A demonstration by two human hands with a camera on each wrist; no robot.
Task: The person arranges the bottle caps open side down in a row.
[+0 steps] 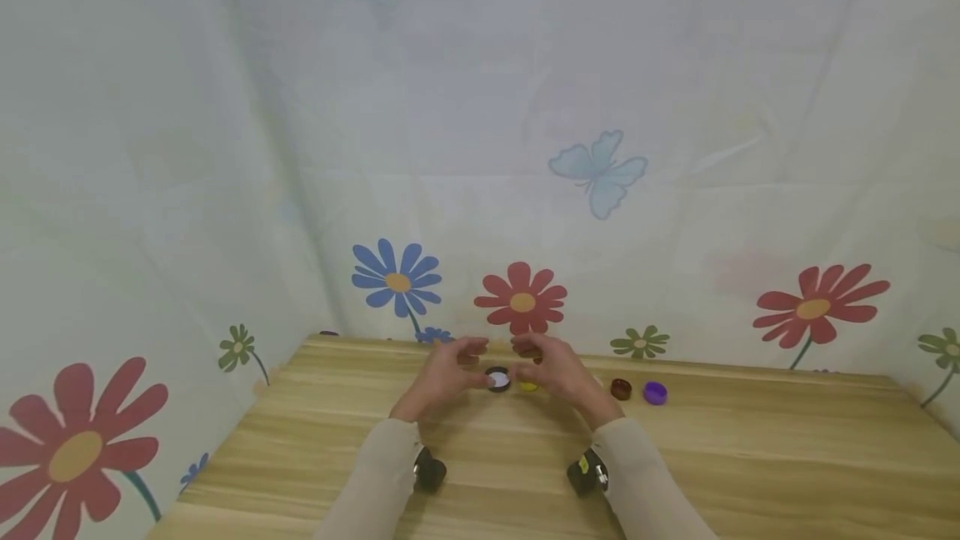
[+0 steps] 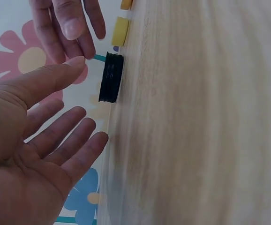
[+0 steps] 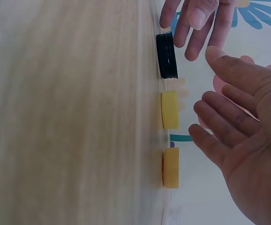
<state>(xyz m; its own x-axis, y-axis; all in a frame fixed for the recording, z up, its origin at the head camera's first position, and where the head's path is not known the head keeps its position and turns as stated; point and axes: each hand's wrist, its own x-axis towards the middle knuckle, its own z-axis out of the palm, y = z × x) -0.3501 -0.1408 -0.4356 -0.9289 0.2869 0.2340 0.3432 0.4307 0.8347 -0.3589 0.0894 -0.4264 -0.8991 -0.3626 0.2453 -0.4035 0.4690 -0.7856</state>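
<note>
Black lid (image 1: 498,379) on the table (image 1: 480,448), between the left hand (image 1: 444,372) and right hand (image 1: 558,373), near both thumbs, with a visible gap from the fingers in the wrist views. Both hands spread and relaxed, palms roughly facing, fingers gently bent and parted, thumbs standing off, left and right apart from each other in the head view. Yellow lid (image 3: 170,110) just beside the black one, toward the right hand, then orange lid (image 3: 171,168) next along the same row. Farther right, past the right wrist, brown lid (image 1: 621,389) and purple lid (image 1: 655,392), near each other. In the head view, yellow lid partly covered by the right hand, orange lid lost behind it; at the bottom edge of the right wrist view, a clear object (image 3: 170,217) cut off and too faint to make out. Black lid round and shallow, pale inside, with a ridged, slightly glossy side; yellow and orange sides smoother; purple one an open, low cup. Table in streaky wood grain; behind, a creased pale cloth (image 1: 465,107) printed with flowers and a blue butterfly; sleeves (image 1: 651,482) plain beige.
</note>
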